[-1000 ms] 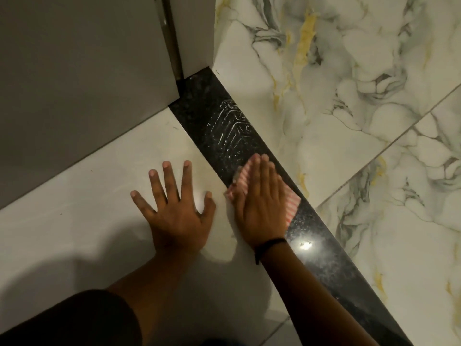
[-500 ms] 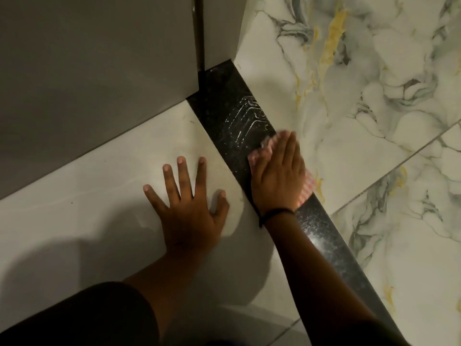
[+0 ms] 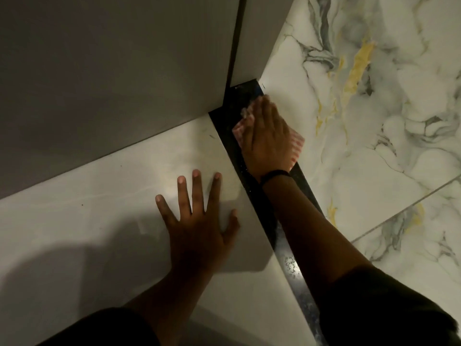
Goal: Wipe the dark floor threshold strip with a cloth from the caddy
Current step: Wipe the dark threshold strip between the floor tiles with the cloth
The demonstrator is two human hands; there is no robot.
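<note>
Head view: the right hand [image 3: 267, 138], fingers straight, presses the cloth [image 3: 296, 146] flat on the strip [image 3: 295, 268], having slid in the last second from mid-strip to its far end by the wall [image 3: 262, 38]. The left hand [image 3: 199, 228] stays spread flat on the left tile [image 3: 99, 221]. The white smears seen earlier are now covered, so the far stretch looks nearly done.

No legible text or labels anywhere.

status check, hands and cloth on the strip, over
Right hand flat, pressing striped cloth on dark strip. Left hand flat on pale tile. Grey panel just ahead of cloth.
</note>
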